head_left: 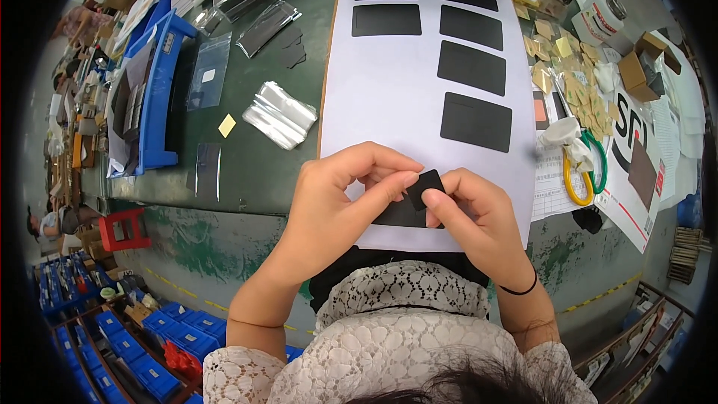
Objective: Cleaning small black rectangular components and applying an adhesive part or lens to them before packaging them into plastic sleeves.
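Note:
In front of me, a small black rounded-corner piece (pixel 426 183) is pinched between both hands. My left hand (pixel 340 194) grips its left edge with thumb and fingertips. The thumb of my right hand (pixel 479 213) presses on its face, with the fingers curled around its right side. Below the hands, another black card (pixel 396 215) lies on the white paper (pixel 389 97), partly hidden by my fingers. Farther up the sheet, several flat black cards (pixel 476 121) lie in two columns, face up and apart from one another.
Clear plastic sleeves (pixel 280 115) are stacked left of the paper, near a small yellow square (pixel 226 126). A blue bin (pixel 158 105) stands farther left. On the right lie yellow-and-green-handled scissors (pixel 577 172), tan paper pieces (pixel 591 82) and a white bottle (pixel 598 19). A red stool (pixel 123 230) is at lower left.

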`<control>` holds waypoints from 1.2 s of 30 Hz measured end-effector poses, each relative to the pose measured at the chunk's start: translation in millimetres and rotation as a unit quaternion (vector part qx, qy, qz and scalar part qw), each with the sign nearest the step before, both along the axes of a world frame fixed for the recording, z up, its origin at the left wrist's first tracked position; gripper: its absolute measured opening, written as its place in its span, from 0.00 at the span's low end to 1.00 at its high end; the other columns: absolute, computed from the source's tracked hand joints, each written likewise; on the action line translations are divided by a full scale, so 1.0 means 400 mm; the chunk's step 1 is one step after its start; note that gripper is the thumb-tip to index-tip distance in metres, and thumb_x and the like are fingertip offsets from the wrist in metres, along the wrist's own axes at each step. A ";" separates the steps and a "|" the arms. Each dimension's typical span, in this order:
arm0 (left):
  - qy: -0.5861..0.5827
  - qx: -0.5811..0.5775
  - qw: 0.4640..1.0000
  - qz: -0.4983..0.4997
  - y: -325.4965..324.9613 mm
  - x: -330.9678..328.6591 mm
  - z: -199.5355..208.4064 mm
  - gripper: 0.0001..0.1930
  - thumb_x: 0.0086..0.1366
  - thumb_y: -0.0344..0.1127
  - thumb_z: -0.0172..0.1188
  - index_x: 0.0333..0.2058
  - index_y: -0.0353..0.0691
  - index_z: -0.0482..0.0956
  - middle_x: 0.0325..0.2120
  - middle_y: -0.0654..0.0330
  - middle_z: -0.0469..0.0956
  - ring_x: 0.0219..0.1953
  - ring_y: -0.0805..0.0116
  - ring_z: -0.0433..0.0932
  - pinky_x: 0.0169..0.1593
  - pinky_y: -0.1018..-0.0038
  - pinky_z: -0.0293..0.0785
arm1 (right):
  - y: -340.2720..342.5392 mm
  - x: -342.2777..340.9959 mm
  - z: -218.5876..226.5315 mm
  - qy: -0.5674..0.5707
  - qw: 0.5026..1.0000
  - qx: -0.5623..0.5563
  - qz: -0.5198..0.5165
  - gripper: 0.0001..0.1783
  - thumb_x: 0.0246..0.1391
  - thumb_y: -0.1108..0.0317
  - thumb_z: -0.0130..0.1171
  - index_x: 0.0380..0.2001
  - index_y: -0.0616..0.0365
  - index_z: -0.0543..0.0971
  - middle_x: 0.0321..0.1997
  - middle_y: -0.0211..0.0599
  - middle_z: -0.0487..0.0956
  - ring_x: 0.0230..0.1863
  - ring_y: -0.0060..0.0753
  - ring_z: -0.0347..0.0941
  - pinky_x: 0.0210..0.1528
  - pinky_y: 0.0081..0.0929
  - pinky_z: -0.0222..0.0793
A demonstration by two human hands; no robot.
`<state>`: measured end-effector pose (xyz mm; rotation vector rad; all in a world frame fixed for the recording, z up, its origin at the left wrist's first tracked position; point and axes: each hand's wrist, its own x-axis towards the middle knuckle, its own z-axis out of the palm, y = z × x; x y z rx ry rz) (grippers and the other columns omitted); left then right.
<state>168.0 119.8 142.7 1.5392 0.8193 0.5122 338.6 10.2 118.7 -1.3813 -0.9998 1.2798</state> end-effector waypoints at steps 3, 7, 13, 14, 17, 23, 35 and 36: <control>0.002 0.007 1.000 0.000 0.002 -0.002 -0.002 0.06 0.65 0.23 0.63 0.40 0.29 0.84 0.32 0.59 0.84 0.32 0.77 0.79 0.37 0.81 0.75 | -0.004 -0.001 -0.001 0.007 1.000 0.003 -0.006 0.08 0.65 0.69 0.58 0.35 0.63 0.77 0.30 0.30 0.79 0.30 0.17 0.72 0.33 0.18 0.67; 0.004 0.001 1.000 0.004 -0.001 -0.003 -0.002 0.06 0.65 0.22 0.63 0.40 0.30 0.84 0.32 0.59 0.84 0.32 0.77 0.79 0.37 0.81 0.75 | -0.003 -0.001 -0.002 0.016 1.000 0.011 -0.004 0.07 0.65 0.69 0.58 0.34 0.62 0.77 0.28 0.28 0.78 0.29 0.15 0.71 0.32 0.17 0.66; 0.003 0.007 1.000 -0.005 -0.006 0.005 0.006 0.07 0.65 0.23 0.62 0.41 0.31 0.84 0.32 0.60 0.84 0.35 0.77 0.79 0.40 0.80 0.74 | 0.003 0.005 -0.023 0.001 1.000 0.008 -0.015 0.10 0.67 0.68 0.56 0.31 0.61 0.76 0.24 0.26 0.75 0.25 0.14 0.68 0.28 0.16 0.63; 0.003 0.007 1.000 -0.007 -0.006 0.005 0.003 0.07 0.65 0.23 0.62 0.41 0.31 0.84 0.32 0.60 0.84 0.35 0.77 0.79 0.40 0.80 0.74 | 0.005 0.001 -0.015 -0.010 0.999 0.020 -0.031 0.11 0.68 0.68 0.56 0.31 0.61 0.76 0.24 0.26 0.75 0.25 0.14 0.68 0.28 0.16 0.63; 0.014 0.115 0.993 -0.023 -0.017 0.000 0.005 0.12 0.62 0.23 0.65 0.45 0.33 0.83 0.37 0.59 0.82 0.39 0.73 0.79 0.42 0.77 0.74 | 0.009 -0.009 -0.008 -0.021 0.998 0.033 -0.052 0.12 0.68 0.67 0.55 0.31 0.63 0.77 0.23 0.28 0.75 0.25 0.15 0.69 0.28 0.17 0.65; 0.084 0.335 0.937 -0.052 -0.035 0.010 0.010 0.24 0.50 0.27 0.73 0.49 0.38 0.81 0.39 0.57 0.77 0.42 0.61 0.75 0.46 0.70 0.72 | 0.010 -0.019 -0.002 -0.045 0.995 0.044 -0.077 0.13 0.69 0.68 0.53 0.32 0.66 0.77 0.24 0.33 0.76 0.25 0.20 0.71 0.29 0.20 0.68; -0.159 -0.173 0.969 -0.080 -0.023 -0.037 -0.033 0.23 0.60 0.21 0.64 0.55 0.29 0.77 0.48 0.53 0.77 0.42 0.71 0.73 0.46 0.73 0.71 | 0.008 0.024 0.031 -0.228 0.945 0.211 -0.100 0.06 0.54 0.78 0.66 0.36 0.60 0.83 0.32 0.33 0.78 0.32 0.28 0.74 0.30 0.24 0.67; -0.146 -0.190 0.967 -0.082 -0.026 -0.041 -0.029 0.22 0.60 0.21 0.63 0.55 0.29 0.77 0.49 0.53 0.76 0.43 0.71 0.73 0.47 0.74 0.70 | 0.008 0.025 0.038 -0.266 0.931 0.239 -0.071 0.09 0.50 0.79 0.68 0.36 0.59 0.83 0.33 0.33 0.77 0.33 0.29 0.74 0.31 0.24 0.68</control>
